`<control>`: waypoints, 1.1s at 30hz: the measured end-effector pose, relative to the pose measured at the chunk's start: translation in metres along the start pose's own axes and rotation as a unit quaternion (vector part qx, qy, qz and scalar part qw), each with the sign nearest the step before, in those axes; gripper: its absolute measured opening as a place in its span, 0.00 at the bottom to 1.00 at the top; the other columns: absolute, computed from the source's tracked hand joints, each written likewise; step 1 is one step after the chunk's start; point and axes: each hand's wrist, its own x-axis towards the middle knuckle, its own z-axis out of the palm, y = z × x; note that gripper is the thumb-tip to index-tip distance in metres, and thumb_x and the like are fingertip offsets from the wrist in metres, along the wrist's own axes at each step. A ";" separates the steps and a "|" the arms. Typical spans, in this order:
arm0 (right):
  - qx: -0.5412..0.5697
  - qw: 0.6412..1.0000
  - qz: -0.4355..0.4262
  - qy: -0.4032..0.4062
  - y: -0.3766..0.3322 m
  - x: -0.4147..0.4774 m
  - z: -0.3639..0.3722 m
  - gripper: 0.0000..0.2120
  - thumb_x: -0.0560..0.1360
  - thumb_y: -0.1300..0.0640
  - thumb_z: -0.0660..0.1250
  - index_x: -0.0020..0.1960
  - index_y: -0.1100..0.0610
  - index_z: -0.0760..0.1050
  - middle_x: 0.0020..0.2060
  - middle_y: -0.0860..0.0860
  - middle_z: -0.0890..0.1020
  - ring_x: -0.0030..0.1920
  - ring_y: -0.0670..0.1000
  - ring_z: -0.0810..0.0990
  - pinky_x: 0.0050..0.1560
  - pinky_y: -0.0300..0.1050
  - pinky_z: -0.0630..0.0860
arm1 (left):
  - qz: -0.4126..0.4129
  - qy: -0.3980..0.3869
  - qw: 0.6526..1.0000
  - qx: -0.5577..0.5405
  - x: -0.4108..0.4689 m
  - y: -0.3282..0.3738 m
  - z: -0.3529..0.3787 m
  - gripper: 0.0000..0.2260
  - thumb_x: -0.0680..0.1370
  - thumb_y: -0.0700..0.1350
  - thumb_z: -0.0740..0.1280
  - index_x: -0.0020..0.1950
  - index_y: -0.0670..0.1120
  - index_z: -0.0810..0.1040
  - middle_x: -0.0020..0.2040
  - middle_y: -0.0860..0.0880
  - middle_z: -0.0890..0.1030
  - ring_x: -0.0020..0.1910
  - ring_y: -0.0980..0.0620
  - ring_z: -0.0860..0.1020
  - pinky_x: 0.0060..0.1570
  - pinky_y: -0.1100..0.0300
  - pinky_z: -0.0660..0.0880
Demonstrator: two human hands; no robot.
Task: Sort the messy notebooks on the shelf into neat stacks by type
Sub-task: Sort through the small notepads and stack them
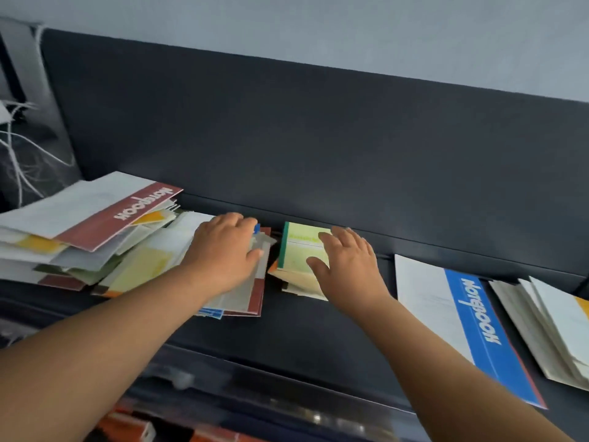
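A messy pile of notebooks (pixel 95 250) covers the left of the dark shelf (pixel 306 327), topped by a white notebook with a red band (pixel 105 215). My left hand (pixel 223 250) lies flat on the pile's right end, over a red-edged notebook (pixel 251 298). In the middle lies a small stack with a green-spined, pale green notebook (pixel 296 250) on top. My right hand (pixel 347 266) has spread fingers on or just above its right side. Further right lies a white notebook with a blue band (pixel 471 323), and beside it a stack of white and yellow notebooks (pixel 554 327).
A dark back panel (pixel 318 138) rises behind the shelf, with a pale wall above it. Frayed white threads and grey cloth (pixel 22 148) hang at the far left. Below the shelf's front edge, orange-red items (pixel 127 429) show on a lower level.
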 end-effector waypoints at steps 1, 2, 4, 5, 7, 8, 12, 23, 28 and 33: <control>0.004 1.000 -0.009 -0.008 -0.014 0.004 0.004 0.27 0.81 0.44 0.55 0.76 0.53 0.59 0.76 0.52 0.60 0.77 0.54 0.52 0.76 0.50 0.48 | -0.010 -0.001 1.000 0.001 -0.002 -0.014 -0.003 0.26 0.80 0.55 0.61 0.75 0.47 0.62 0.73 0.47 0.66 0.72 0.46 0.64 0.69 0.52 0.62; 0.011 1.000 -0.017 -0.014 -0.029 0.007 0.007 0.27 0.81 0.44 0.56 0.76 0.53 0.59 0.76 0.52 0.60 0.77 0.54 0.53 0.76 0.50 0.49 | -0.021 -0.002 1.000 0.001 -0.004 -0.027 -0.006 0.26 0.80 0.55 0.60 0.75 0.48 0.62 0.73 0.47 0.66 0.72 0.46 0.64 0.69 0.52 0.62; 0.025 0.999 -0.031 -0.025 -0.056 0.012 0.015 0.27 0.81 0.44 0.56 0.77 0.53 0.59 0.76 0.52 0.60 0.77 0.54 0.54 0.76 0.50 0.50 | -0.042 -0.010 0.999 0.001 -0.007 -0.054 -0.010 0.26 0.80 0.55 0.60 0.75 0.48 0.62 0.74 0.47 0.65 0.72 0.46 0.64 0.69 0.51 0.63; 0.029 0.998 -0.040 -0.030 -0.069 0.014 0.019 0.27 0.81 0.45 0.56 0.77 0.52 0.59 0.76 0.52 0.60 0.77 0.54 0.54 0.76 0.49 0.50 | -0.051 -0.018 0.999 0.000 -0.009 -0.067 -0.011 0.26 0.80 0.56 0.60 0.75 0.49 0.61 0.74 0.47 0.65 0.72 0.46 0.64 0.69 0.51 0.63; 0.034 0.997 -0.055 -0.043 -0.092 0.014 0.028 0.27 0.81 0.44 0.56 0.77 0.52 0.59 0.76 0.51 0.60 0.76 0.54 0.56 0.76 0.49 0.52 | -0.061 -0.039 0.997 -0.001 -0.014 -0.089 -0.012 0.25 0.80 0.57 0.59 0.75 0.50 0.61 0.75 0.47 0.65 0.72 0.46 0.64 0.69 0.51 0.64; 0.034 0.996 -0.062 -0.055 -0.102 0.014 0.032 0.27 0.81 0.44 0.56 0.77 0.52 0.58 0.77 0.51 0.59 0.76 0.54 0.56 0.76 0.49 0.53 | -0.060 -0.052 0.997 0.001 -0.017 -0.098 -0.012 0.25 0.80 0.57 0.58 0.75 0.50 0.61 0.74 0.47 0.65 0.72 0.46 0.64 0.68 0.52 0.64; 0.037 0.990 -0.077 -0.112 -0.134 0.012 0.048 0.29 0.80 0.42 0.57 0.77 0.51 0.57 0.78 0.51 0.57 0.77 0.53 0.54 0.76 0.50 0.53 | -0.049 -0.120 0.991 0.014 -0.026 -0.128 -0.006 0.24 0.81 0.59 0.54 0.74 0.49 0.63 0.73 0.47 0.66 0.72 0.47 0.64 0.69 0.51 0.64; 0.000 0.976 -0.061 -0.208 -0.144 0.007 0.069 0.35 0.76 0.35 0.59 0.78 0.46 0.50 0.79 0.47 0.50 0.78 0.52 0.44 0.76 0.53 0.42 | -0.003 -0.243 0.970 0.005 -0.030 -0.146 0.018 0.31 0.79 0.66 0.49 0.79 0.55 0.49 0.80 0.49 0.46 0.78 0.47 0.45 0.74 0.45 0.49; 0.043 0.990 -0.086 -0.105 -0.138 0.001 0.069 0.24 0.80 0.41 0.56 0.74 0.48 0.65 0.74 0.48 0.66 0.75 0.51 0.58 0.74 0.46 0.53 | 0.019 -0.204 0.974 -0.100 -0.029 -0.139 0.005 0.25 0.81 0.60 0.51 0.76 0.51 0.61 0.77 0.51 0.59 0.76 0.51 0.54 0.68 0.52 0.59; 0.175 0.983 -0.053 -0.006 -0.138 0.003 0.065 0.15 0.81 0.49 0.59 0.61 0.55 0.77 0.56 0.51 0.81 0.57 0.52 0.76 0.55 0.44 0.73 | 0.047 -0.113 0.981 -0.154 -0.026 -0.134 -0.005 0.26 0.78 0.63 0.57 0.73 0.54 0.65 0.73 0.55 0.67 0.70 0.54 0.65 0.64 0.54 0.67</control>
